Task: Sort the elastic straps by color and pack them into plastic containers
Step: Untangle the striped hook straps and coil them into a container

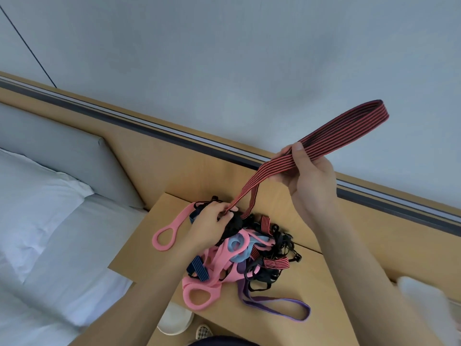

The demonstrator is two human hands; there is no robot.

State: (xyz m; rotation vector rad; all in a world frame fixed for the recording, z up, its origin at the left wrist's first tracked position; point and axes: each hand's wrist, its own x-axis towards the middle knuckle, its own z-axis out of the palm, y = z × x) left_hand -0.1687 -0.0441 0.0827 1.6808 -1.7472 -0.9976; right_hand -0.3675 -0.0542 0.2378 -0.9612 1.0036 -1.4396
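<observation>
A: So, right grip (pixel 309 176) is holding the red-striped strap (pixel 349 126) up off the bench (pixel 336 283), fingers curling round it. Left grip (pixel 212 226) is pinching its lower end at the pile (pixel 249 258).
B: Tip?
A: Left should be pinning the tangle while right is lifting slowly, so cords aren't snagging.
B: Containers?
A: None plainly showing. A blurry white shape (pixel 424 300) is sitting at the right edge; can't tell contents.

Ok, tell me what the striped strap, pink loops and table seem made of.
Striped strap: woven elastic fabric, matte, with ribbed red-and-black lines. Pink loops: likely silicone or rubber, smooth, moulded, thick edges. Table: light wood or wood-look laminate, satin, faint grain.
</observation>
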